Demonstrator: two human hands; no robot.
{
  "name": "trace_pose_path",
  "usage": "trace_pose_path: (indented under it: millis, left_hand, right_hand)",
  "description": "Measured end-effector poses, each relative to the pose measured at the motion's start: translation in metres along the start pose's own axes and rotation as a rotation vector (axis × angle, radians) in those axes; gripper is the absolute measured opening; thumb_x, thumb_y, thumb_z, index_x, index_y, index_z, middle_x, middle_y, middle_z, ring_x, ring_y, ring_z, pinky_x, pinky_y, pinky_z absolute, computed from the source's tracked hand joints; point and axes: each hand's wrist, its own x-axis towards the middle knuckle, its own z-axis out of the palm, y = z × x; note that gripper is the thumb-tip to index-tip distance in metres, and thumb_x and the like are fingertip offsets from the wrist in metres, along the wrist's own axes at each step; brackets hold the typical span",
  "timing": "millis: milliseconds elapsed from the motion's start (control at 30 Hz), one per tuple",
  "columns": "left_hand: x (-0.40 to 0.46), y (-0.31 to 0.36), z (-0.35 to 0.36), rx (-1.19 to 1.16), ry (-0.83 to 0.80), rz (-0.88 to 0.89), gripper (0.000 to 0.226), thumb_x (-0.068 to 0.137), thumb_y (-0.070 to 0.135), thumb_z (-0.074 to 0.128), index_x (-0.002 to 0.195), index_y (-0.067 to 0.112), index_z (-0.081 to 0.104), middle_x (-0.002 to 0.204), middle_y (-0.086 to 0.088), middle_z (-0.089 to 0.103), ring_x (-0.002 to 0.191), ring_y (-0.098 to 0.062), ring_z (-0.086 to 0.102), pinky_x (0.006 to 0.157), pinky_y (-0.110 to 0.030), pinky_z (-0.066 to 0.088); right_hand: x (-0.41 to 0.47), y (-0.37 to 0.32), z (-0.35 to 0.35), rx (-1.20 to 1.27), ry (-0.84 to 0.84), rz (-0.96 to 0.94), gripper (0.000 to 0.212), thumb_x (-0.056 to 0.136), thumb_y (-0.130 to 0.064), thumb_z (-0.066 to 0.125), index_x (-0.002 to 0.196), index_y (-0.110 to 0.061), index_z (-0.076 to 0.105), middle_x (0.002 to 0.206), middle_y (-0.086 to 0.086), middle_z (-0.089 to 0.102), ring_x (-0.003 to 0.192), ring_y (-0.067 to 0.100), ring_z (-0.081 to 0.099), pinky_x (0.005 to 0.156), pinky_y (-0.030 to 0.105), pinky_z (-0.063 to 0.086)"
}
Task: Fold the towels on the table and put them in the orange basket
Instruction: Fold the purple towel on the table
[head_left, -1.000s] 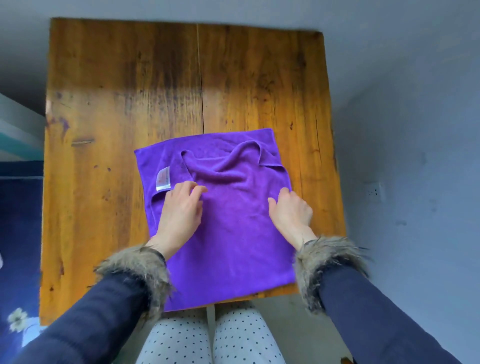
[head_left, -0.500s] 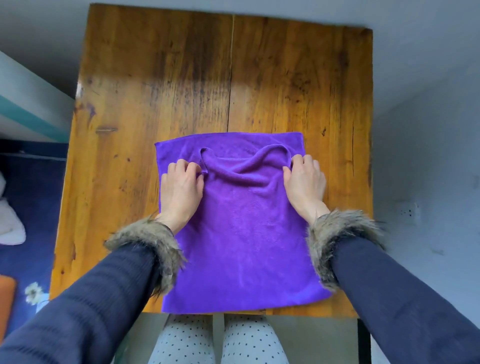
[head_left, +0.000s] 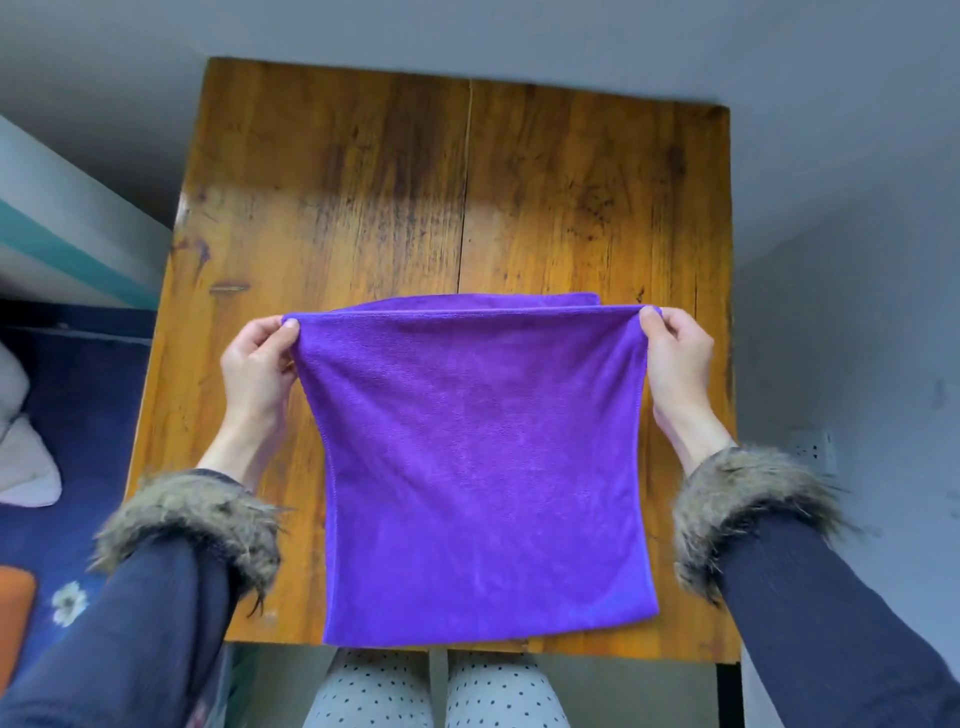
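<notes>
Fingers of left hand (head_left: 258, 362) and right hand (head_left: 675, 358) pinching purple towel (head_left: 480, 457) corners at frame centre, lifted taut above worktop (head_left: 571, 208), probably to fold evenly.

A purple towel (head_left: 483, 462) fills the middle of the frame, stretched between two hands over a wooden table (head_left: 395, 197). The left hand (head_left: 257, 364) pinches its upper left corner and the right hand (head_left: 675, 358) pinches the upper right corner. A second layer's edge shows behind the top edge. Fur-cuffed dark sleeves (head_left: 156, 623) enter from both lower corners. An orange object (head_left: 13, 613) sits at the lower left edge.
</notes>
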Motion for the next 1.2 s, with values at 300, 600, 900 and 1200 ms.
trace_pose_path:
  millis: [300,600,900,1200]
  left_hand:
    - [0.017,-0.003,0.005,0.303,0.035,0.106,0.022,0.088,0.01,0.054,0.071,0.024,0.055,0.063,0.01,0.055,0.06,-0.004,0.046,0.054,-0.017,0.038]
    - [0.05,-0.018,0.011,1.109,-0.145,0.265,0.02,0.086,0.023,0.064,0.096,0.005,0.065,0.11,-0.017,0.052,0.11,-0.032,0.044,0.094,-0.031,0.032]
    - [0.056,-0.012,0.029,1.203,-0.272,0.331,0.011,0.08,0.011,0.066,0.084,0.004,0.059,0.113,-0.018,0.045,0.109,-0.032,0.043,0.093,-0.037,0.037]
    - [0.066,-0.003,0.024,1.29,-0.33,0.185,0.023,0.079,0.02,0.072,0.091,0.006,0.059,0.094,-0.013,0.048,0.096,-0.031,0.048,0.077,-0.032,0.033]
  right_hand:
    - [0.016,0.005,0.014,-0.006,-0.006,-0.051,0.01,0.091,-0.013,0.052,0.086,-0.015,0.06,0.075,-0.01,0.057,0.071,0.002,0.051,0.071,0.02,0.041]
    - [0.044,0.016,0.033,-0.468,-0.241,-0.191,0.011,0.087,-0.01,0.06,0.091,-0.005,0.068,0.105,0.008,0.058,0.092,0.016,0.054,0.074,0.009,0.033]
    - [0.052,0.006,0.043,-0.609,-0.41,-0.267,0.01,0.085,-0.013,0.063,0.083,-0.004,0.067,0.1,0.01,0.061,0.085,0.015,0.05,0.073,0.015,0.03]
    - [0.046,0.002,0.034,-0.378,-0.326,-0.091,0.006,0.086,-0.015,0.062,0.086,-0.013,0.067,0.095,0.007,0.067,0.089,0.014,0.056,0.082,0.027,0.042]
